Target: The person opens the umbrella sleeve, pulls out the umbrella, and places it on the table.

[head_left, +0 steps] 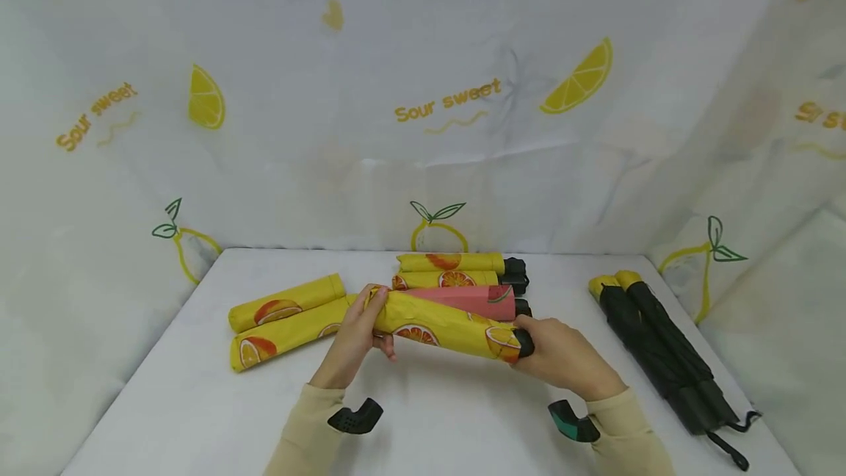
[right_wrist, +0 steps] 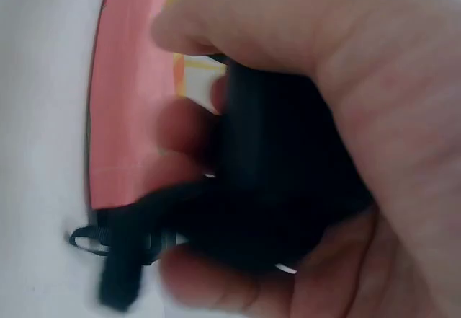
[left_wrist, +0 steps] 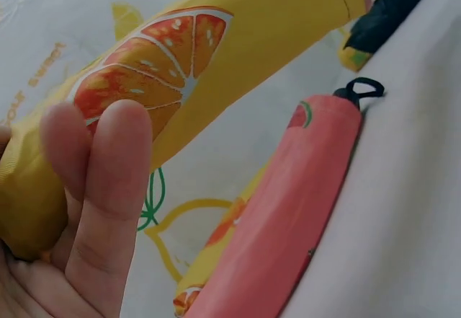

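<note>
A folding umbrella (head_left: 443,325) in a yellow sleeve printed with orange slices is held up between both hands, slanting slightly down to the right. My left hand (head_left: 357,333) grips the sleeve's left end; in the left wrist view two fingers (left_wrist: 119,166) show in front of the yellow fabric. At the other end, my right hand (head_left: 562,358) grips the black handle (right_wrist: 281,159), and a dark strap hangs below it in the right wrist view. Behind the held umbrella lies a pink umbrella (head_left: 479,301) with a black handle, partly covered in the head view.
Two yellow orange-print umbrellas (head_left: 452,263) lie at the back edge of the white table (head_left: 436,417). Two yellow orange-print sleeves (head_left: 284,305) rest at the left. Along the right side lie two bare black umbrellas (head_left: 667,351) with yellow tips and wrist straps.
</note>
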Available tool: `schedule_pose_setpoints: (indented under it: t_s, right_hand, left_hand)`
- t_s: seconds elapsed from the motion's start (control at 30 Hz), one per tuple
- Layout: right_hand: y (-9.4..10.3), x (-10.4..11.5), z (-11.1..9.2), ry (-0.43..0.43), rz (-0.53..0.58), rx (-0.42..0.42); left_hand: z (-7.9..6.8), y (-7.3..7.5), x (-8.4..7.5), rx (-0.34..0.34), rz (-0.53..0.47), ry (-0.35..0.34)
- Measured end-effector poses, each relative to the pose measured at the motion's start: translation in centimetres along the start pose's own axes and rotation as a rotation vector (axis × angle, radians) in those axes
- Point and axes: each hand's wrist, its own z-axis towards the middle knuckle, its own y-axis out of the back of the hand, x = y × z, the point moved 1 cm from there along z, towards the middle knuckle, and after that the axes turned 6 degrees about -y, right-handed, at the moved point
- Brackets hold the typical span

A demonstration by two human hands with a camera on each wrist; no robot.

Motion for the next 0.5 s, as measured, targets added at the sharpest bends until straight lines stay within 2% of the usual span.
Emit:
schedule_pose_setpoints:
  t_s: [0.3,0.5]
  right_hand:
    - [0.3,0.3,-0.5,0.014,-0.092,-0.039]
    - [0.3,0.4,0.0,0.048,-0.066,-0.080]
  left_hand:
    - [0.4,-1.3,-0.2,-0.055,0.012,-0.064]
    - [-0.1,-1.1,0.0,-0.083,0.027,-0.064]
